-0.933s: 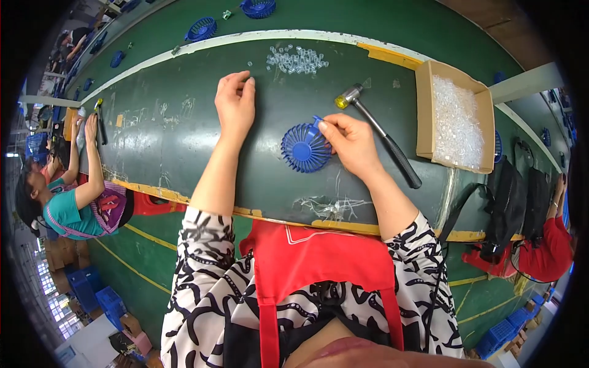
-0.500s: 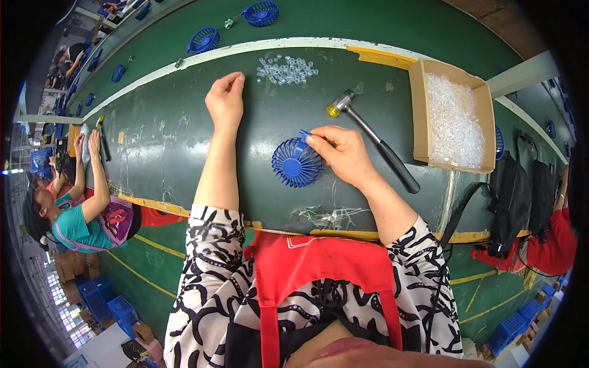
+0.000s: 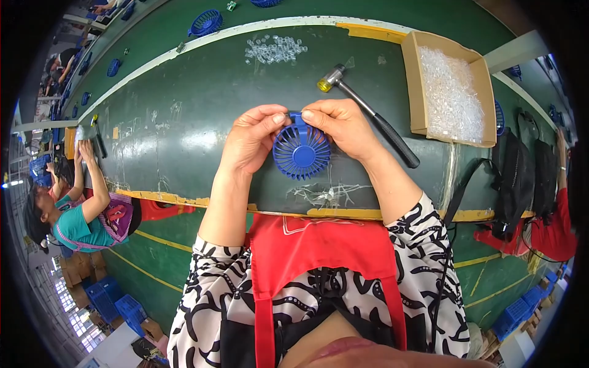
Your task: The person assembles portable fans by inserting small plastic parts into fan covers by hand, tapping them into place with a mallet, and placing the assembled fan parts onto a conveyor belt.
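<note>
Hands meet at mid-frame: the right hand [image 3: 345, 130] pinches a blue fan casing [image 3: 302, 156] at its top; the left hand [image 3: 250, 140], fingertips closed, touches there, its hold unclear.

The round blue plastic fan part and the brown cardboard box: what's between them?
In the head view: the bare right hand, then a yellow-tipped metal hammer with black grip, on the dark green worktop.
</note>
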Motion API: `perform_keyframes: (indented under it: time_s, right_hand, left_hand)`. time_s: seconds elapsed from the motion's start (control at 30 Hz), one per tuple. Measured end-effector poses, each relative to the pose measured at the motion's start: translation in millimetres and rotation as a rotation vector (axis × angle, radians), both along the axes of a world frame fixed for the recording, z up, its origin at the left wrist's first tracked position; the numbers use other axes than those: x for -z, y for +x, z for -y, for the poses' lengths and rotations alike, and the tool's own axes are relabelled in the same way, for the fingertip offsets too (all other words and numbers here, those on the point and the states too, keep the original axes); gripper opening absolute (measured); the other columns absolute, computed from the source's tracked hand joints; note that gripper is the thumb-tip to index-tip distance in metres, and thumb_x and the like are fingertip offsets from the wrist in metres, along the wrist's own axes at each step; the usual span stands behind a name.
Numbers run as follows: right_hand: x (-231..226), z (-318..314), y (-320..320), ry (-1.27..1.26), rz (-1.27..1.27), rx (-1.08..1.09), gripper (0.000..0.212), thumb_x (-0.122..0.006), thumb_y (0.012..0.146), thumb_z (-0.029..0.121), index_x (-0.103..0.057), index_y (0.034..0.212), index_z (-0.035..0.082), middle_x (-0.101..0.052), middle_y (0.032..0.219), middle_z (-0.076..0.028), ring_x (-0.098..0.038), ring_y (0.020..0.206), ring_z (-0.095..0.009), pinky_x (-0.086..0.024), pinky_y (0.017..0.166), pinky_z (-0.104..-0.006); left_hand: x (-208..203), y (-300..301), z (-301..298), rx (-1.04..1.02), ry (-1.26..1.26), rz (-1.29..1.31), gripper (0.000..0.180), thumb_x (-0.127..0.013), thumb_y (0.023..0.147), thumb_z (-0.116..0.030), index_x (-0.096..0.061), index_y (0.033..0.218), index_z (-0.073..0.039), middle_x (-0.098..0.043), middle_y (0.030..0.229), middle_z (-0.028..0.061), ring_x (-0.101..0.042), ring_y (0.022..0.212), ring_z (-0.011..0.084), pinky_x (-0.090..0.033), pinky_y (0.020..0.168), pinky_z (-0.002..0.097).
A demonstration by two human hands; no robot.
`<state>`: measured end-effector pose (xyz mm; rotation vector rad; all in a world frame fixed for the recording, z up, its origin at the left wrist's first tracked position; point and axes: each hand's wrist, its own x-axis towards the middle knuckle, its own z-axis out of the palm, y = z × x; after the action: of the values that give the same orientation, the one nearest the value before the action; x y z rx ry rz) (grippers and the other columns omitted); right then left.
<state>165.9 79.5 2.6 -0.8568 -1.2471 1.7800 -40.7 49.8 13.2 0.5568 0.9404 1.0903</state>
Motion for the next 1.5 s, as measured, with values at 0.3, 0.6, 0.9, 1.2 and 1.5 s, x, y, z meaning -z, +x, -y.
perform_keyframes:
  time_s: [0.3, 0.6, 0.9, 1.2, 1.5]
  right_hand:
    - [8, -1, 0, 0.047, -0.016, -0.077, 0.021, -0.066, 0.095, 0.021, -0.073, 0.095, 0.001, -0.064, 0.074, 0.003, -0.053, 0.064, -0.003, -0.044, 0.057, -0.0200]
    - [5, -3, 0, 0.061, 0.089, -0.057, 0.021, -0.065, 0.095, 0.020, -0.072, 0.091, 0.001, -0.061, 0.070, 0.004, -0.051, 0.062, -0.002, -0.042, 0.055, -0.0203]
    - [10, -10, 7, 0.140, 0.154, 0.073, 0.029, -0.059, 0.099, 0.025, -0.069, 0.092, -0.002, -0.061, 0.072, 0.002, -0.051, 0.064, -0.004, -0.043, 0.057, -0.0216]
    - [18, -11, -8, 0.585, 0.470, 0.279, 0.017, -0.059, 0.094, 0.017, -0.064, 0.096, 0.000, -0.064, 0.079, -0.014, -0.063, 0.068, -0.030, -0.049, 0.061, -0.0376]
    - [15, -9, -11, 0.648, 0.445, 0.294, 0.010, -0.060, 0.088, 0.011, -0.062, 0.089, 0.001, -0.065, 0.081, -0.016, -0.064, 0.073, -0.036, -0.051, 0.064, -0.0438]
  left_hand:
    - [-7, 1, 3, 0.034, 0.012, -0.038, 0.014, -0.069, 0.087, -0.003, -0.070, 0.101, 0.000, -0.071, 0.088, 0.0091, -0.066, 0.079, 0.0152, -0.054, 0.074, 0.0275]
    - [-18, 13, 8, 0.011, 0.255, -0.573, 0.018, -0.069, 0.087, 0.001, -0.072, 0.104, 0.001, -0.073, 0.092, 0.0074, -0.066, 0.083, 0.0108, -0.054, 0.077, 0.0240]
    - [-14, 27, -11, 0.069, -0.107, -0.260, 0.019, -0.065, 0.093, -0.009, -0.068, 0.108, 0.003, -0.072, 0.088, 0.0064, -0.065, 0.076, 0.0109, -0.053, 0.071, 0.0236]
    - [-80, 54, -111, 0.068, 0.393, -0.843, 0.015, -0.073, 0.087, -0.014, -0.068, 0.091, 0.000, -0.066, 0.077, 0.0010, -0.056, 0.066, 0.0056, -0.044, 0.061, 0.0201]
    - [-9, 119, -247, 0.028, 1.081, -1.374, 0.039, -0.070, 0.085, -0.011, -0.061, 0.121, 0.000, -0.064, 0.120, 0.0164, -0.064, 0.101, 0.0260, -0.051, 0.088, 0.0348]
